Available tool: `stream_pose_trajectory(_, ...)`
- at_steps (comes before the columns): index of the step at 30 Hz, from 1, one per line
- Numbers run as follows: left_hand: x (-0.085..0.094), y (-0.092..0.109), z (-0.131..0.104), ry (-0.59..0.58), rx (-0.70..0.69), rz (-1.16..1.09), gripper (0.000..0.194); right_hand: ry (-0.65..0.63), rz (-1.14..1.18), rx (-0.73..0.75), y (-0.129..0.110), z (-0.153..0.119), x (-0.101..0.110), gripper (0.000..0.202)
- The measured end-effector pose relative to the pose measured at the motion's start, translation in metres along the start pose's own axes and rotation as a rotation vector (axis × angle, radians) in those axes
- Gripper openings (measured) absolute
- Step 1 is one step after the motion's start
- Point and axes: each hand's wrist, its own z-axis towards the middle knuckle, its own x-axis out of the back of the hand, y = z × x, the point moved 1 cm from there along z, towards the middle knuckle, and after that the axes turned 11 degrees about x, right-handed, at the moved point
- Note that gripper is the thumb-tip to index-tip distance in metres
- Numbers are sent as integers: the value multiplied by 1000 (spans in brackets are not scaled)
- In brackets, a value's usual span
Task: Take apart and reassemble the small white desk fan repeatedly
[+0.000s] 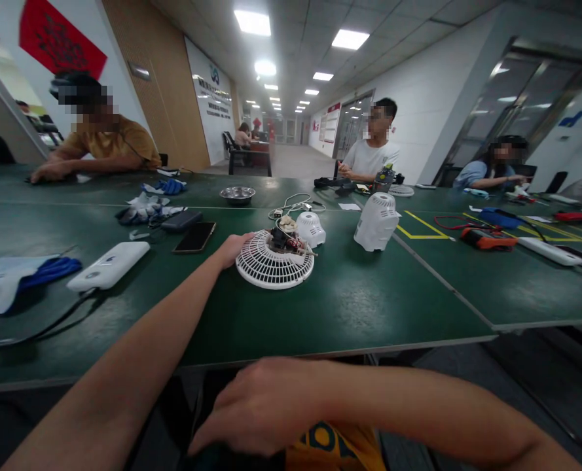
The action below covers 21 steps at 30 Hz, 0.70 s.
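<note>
My left hand [235, 250] is closed on the left rim of a round white fan grille [275, 278], its fingertips partly hidden there. The grille lies on the green table with a small motor and wiring [287, 241] on top of it. Just behind stands a small white vented housing [311, 229]. A taller white fan housing [376, 222] stands upright to the right. Below the table's front edge, my right hand [266, 405] is over my lap with its fingers stretched down to the left. Nothing shows in it, and its fingertips are hard to see.
On the left lie a white power bank [109, 265] with a black cable, a phone [195, 237] and work gloves [20, 278]. A metal bowl [237, 195] and a white cable [291, 206] are farther back. An orange meter [490, 237] lies right. Several people sit around the table.
</note>
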Motion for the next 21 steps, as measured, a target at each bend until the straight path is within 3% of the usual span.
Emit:
stream_pose_trajectory(1,-1,0,1,-2,4,3,17,159,-125,38,3,-13,28,28)
stream_pose_trajectory(2,-2,1,2,-1,6,9,17,376,-260,-41,14,-29,56,27)
stream_pose_trajectory(4,-3,2,5,29,11,25,18,769,-433,-356,54,-67,103,21)
stream_pose_trajectory(6,-2,2,9,97,14,56,24,1054,-550,-638,107,-106,128,25)
stream_pose_trajectory(9,2,1,11,199,-29,141,36,1148,-529,-904,180,-148,123,56)
stream_pose_trajectory(12,6,-1,11,227,-112,242,44,1014,-436,-997,219,-165,96,73)
stream_pose_trajectory(14,8,-2,11,215,-124,270,44,992,-344,-999,229,-168,83,72)
stream_pose_trajectory(17,8,-3,9,216,-114,255,42,1051,-228,-1004,232,-172,79,68)
stream_pose_trajectory(19,7,-2,5,244,-136,262,39,1147,-174,-1056,233,-175,82,64)
stream_pose_trajectory(21,5,0,1,284,-159,272,37,1320,-35,-1105,233,-179,87,58)
